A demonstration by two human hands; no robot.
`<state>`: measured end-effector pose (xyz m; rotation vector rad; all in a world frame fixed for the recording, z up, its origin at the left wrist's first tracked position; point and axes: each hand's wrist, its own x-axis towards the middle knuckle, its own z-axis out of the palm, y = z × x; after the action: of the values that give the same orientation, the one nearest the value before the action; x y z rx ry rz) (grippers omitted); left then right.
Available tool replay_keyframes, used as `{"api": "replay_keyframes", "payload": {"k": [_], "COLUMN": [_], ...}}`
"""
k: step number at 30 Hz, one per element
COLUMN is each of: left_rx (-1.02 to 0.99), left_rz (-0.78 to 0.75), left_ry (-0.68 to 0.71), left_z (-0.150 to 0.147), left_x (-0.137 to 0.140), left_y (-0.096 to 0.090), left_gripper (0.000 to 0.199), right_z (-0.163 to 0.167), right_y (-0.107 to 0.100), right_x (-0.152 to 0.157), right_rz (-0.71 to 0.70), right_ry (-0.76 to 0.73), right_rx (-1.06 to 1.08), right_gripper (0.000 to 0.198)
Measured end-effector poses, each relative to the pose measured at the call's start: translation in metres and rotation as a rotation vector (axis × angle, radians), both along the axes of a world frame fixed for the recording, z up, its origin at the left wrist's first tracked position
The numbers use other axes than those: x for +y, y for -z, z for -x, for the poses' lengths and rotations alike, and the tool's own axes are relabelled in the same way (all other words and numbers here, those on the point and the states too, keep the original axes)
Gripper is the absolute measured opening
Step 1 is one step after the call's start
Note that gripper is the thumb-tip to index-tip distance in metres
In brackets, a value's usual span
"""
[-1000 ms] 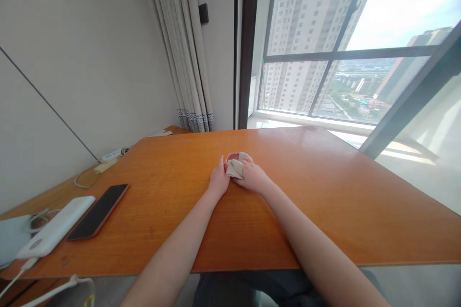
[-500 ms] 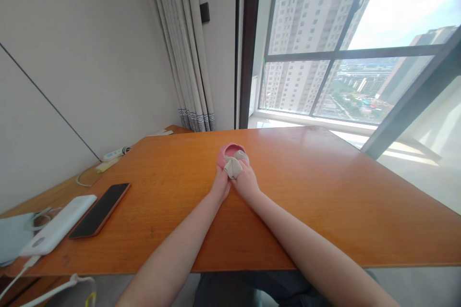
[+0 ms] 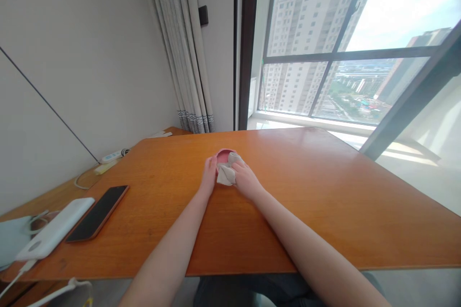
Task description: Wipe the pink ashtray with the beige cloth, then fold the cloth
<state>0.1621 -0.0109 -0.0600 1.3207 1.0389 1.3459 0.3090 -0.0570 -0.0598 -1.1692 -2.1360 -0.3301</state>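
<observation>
A pink bowl (image 3: 222, 157) is between my hands over the middle of the wooden table. My left hand (image 3: 209, 172) grips its left side, fingers along the rim. Bunched in my right hand (image 3: 247, 177) is a whitish cloth (image 3: 226, 174), pressed against the bowl's near right rim and partly covering its inside. A loose flap of the cloth hangs over the near side. The fingertips of my right hand are partly hidden by the cloth.
On the left of the table (image 3: 162, 230) lie a dark phone (image 3: 98, 213) and a white power bank (image 3: 55, 227) with a cable. Farther back are a power strip (image 3: 111, 156) and some papers (image 3: 160, 134). A large window (image 3: 324, 57) is at the right.
The bowl has come down and slightly left, from tilted to flatter. My left hand has shifted from beneath it to its left side. The cloth has moved along with my right hand.
</observation>
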Motion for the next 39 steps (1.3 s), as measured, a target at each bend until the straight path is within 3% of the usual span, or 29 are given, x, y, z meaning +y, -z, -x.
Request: {"api": "replay_keyframes", "payload": {"k": [5, 8, 12, 18, 21, 26, 32, 36, 39], "left_rx": [-0.069, 0.015, 0.121, -0.076, -0.104, 0.072, 0.373, 0.261, 0.182], "left_rz": [-0.104, -0.166, -0.117, -0.034, -0.090, -0.219, -0.339, -0.253, -0.322], "left_ry": [-0.006, -0.004, 0.059, -0.027, -0.045, -0.115, 0.021, -0.023, -0.060], "left_z": [-0.015, -0.003, 0.009, -0.023, -0.026, -0.002, 0.012, 0.000, -0.011], "left_x": [-0.009, -0.002, 0.004, -0.012, -0.014, -0.007, -0.011, -0.024, -0.031], "left_y": [0.004, -0.003, -0.008, 0.012, 0.017, 0.001, -0.021, -0.020, -0.019], "left_gripper": [0.048, 0.042, 0.042, 0.077, 0.069, 0.063, 0.066, 0.080, 0.078], "right_z": [0.007, 0.004, -0.006, -0.006, 0.005, 0.011, -0.003, 0.001, 0.006], "right_y": [0.002, 0.000, 0.000, 0.009, 0.011, 0.009, 0.008, 0.012, 0.010], "right_x": [-0.006, -0.004, 0.006, 0.008, 0.004, 0.007, 0.011, 0.006, 0.001], "right_rz": [-0.076, -0.071, -0.030, -0.042, -0.043, -0.058, -0.087, -0.073, -0.062], "right_ry": [0.089, 0.029, -0.114, -0.046, -0.037, -0.080, -0.079, -0.052, -0.035], "right_rx": [0.056, 0.035, 0.007, 0.182, 0.200, 0.095, -0.043, -0.009, 0.067], "right_gripper": [0.011, 0.008, 0.013, 0.015, 0.012, 0.015, 0.023, 0.028, 0.026]}}
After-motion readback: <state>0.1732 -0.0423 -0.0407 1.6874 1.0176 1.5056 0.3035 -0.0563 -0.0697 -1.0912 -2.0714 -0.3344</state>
